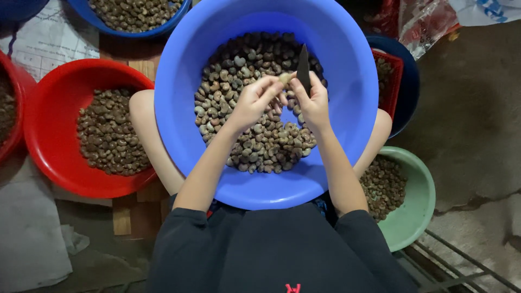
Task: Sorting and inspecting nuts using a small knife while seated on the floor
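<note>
Cashew nut (284,78), pale and small, sits pinched between the fingertips of the left hand (255,100), held above the middle of the big blue basin (173,108) that rests on the person's lap. Just beside it, the right hand (313,103) is closed around a dark knife (303,68) whose blade points away from the body, its edge right at the nut. Both hands hover over the heap of grey-brown nuts (255,135) that fills the basin's bottom.

Left of the blue basin stands a red basin (49,163) holding a thinner layer of brown nuts, and another red rim shows at the far left edge. Beyond the blue basin, a second blue bowl (135,30) is also filled. To the right of the blue basin and nearer the body lies a green bowl (418,206) with a small pile inside, partly hidden by the right arm; a dark blue bowl with a red basket in it sits behind that.

Judging by the heap in the lap basin, most nuts there are yet to be handled; whether the side bowls hold finished ones I cannot tell.
</note>
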